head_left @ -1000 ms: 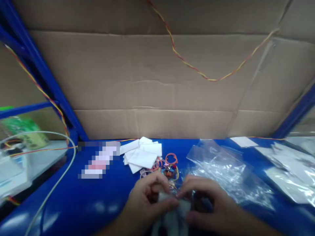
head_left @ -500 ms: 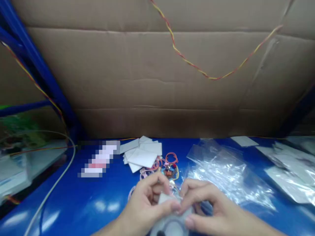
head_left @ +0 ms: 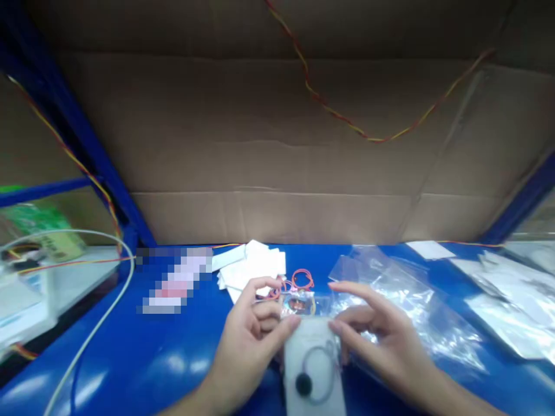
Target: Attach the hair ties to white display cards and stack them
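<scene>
Between my hands is a clear plastic bag with a white card in it. A thin grey elastic hair tie with a round black ball lies over the card's lower half. My left hand pinches the upper left edge, thumb on the front and fingers curled behind. At the upper right edge, my right hand grips with its thumb, its index finger stretched out above. Just beyond the bag lies a pile of colourful hair ties, partly hidden by the bag and my left fingers.
White cards are stacked behind the hair ties. Clear plastic bags spread to the right, with more white packets beyond. A pale cable arcs along the left of the blue table. Cardboard walls the back.
The bag with the card has come upright and more fully into view, showing the black ball. My hands have moved apart to its two upper edges, and my right index finger has straightened.
</scene>
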The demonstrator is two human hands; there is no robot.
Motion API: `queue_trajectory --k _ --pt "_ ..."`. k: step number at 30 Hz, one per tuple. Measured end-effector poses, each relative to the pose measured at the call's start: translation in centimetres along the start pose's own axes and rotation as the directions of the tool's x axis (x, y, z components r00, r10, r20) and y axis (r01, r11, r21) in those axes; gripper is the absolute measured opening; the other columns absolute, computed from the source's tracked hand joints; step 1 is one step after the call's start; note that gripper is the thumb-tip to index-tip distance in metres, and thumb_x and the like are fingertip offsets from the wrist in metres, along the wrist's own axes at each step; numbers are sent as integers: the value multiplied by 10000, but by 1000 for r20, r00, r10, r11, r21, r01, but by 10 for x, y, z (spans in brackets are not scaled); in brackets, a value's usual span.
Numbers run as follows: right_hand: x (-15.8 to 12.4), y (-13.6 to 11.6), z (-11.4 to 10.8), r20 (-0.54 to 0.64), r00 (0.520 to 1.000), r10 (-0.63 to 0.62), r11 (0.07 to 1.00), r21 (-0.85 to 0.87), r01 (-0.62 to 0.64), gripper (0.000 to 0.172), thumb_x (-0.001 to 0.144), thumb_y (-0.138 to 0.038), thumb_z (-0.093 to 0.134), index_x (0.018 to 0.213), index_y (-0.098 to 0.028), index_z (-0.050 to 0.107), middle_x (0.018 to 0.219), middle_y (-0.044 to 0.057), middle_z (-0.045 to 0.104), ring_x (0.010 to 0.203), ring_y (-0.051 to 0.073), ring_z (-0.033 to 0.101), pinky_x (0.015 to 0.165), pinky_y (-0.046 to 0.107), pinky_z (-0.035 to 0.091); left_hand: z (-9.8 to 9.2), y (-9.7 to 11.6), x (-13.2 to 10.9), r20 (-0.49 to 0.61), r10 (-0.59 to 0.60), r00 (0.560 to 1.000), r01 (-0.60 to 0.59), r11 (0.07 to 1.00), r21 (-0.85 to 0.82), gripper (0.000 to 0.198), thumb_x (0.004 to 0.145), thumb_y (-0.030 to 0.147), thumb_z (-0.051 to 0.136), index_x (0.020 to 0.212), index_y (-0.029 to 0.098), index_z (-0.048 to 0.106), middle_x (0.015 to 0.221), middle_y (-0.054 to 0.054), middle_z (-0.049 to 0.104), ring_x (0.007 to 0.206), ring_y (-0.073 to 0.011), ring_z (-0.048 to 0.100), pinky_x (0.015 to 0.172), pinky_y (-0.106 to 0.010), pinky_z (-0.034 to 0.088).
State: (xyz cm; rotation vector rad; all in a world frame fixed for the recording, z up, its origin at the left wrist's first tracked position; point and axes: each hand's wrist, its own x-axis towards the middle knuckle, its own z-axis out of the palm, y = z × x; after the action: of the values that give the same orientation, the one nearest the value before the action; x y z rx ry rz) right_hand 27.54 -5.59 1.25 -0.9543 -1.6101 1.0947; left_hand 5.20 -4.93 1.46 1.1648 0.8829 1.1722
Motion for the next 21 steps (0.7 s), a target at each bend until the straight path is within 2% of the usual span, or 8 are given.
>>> queue_trajectory --k 3,6,9,12,15,18,21 --pt "0 -1 -1 11 997 -76 981 -181 77 241 961 -369 687 1178 -298 764 877 39 820 703 212 759 636 300 608 0 0 0 -41 15 999 -15 1000 12 401 802 328 854 963 239 497 644 54 700 497 -111 623 471 -159 456" --pt "2 -4 -2 21 996 -88 962 -258 90 250 937 -399 712 1149 -307 809 977 54 841 820 255 781 709 344 640 -1 3 -3 -64 56 996 -48 991 125 256 768 304 870 801 179 650 662 7 727 564 -131 660 510 -177 498" --pt "3 -7 -3 21 999 -40 968 -249 44 308 939 -435 701 1200 -304 799 1003 55 845 806 265 788 718 366 654 -2 4 -4 -13 46 999 -42 976 214 192 793 326 846 888 163 805 793 -49 800 636 -169 700 560 -216 547" --pt "4 -8 -5 29 1000 5 969 -248 3 320 941 -462 691 1193 -300 804 928 49 850 773 267 782 706 370 654 -4 2 -2 15 -30 999 26 974 224 295 791 367 842 1004 164 835 734 -47 792 533 -150 657 514 -224 536" --pt "5 -7 -6 51 998 27 970 -242 -14 307 935 -472 698 1171 -313 814 966 48 848 748 254 774 728 367 650 -5 1 1 -9 -55 998 56 975 216 303 759 370 862 982 166 849 689 -50 775 475 -125 608 480 -214 514" --pt "5 -8 -6 54 997 58 972 -230 -44 301 935 -488 692 1132 -307 829 910 50 844 733 255 769 735 370 649 -6 2 1 -23 -34 999 39 967 252 246 756 370 864 917 184 862 720 -58 790 528 -142 635 508 -216 533" --pt "6 -10 -6 56 996 67 971 -233 -52 277 943 -476 684 1050 -281 850 874 49 839 808 276 776 790 373 638 -6 4 -2 -18 -5 1000 10 946 323 228 780 382 843 893 186 867 735 -50 796 574 -156 650 524 -208 541"
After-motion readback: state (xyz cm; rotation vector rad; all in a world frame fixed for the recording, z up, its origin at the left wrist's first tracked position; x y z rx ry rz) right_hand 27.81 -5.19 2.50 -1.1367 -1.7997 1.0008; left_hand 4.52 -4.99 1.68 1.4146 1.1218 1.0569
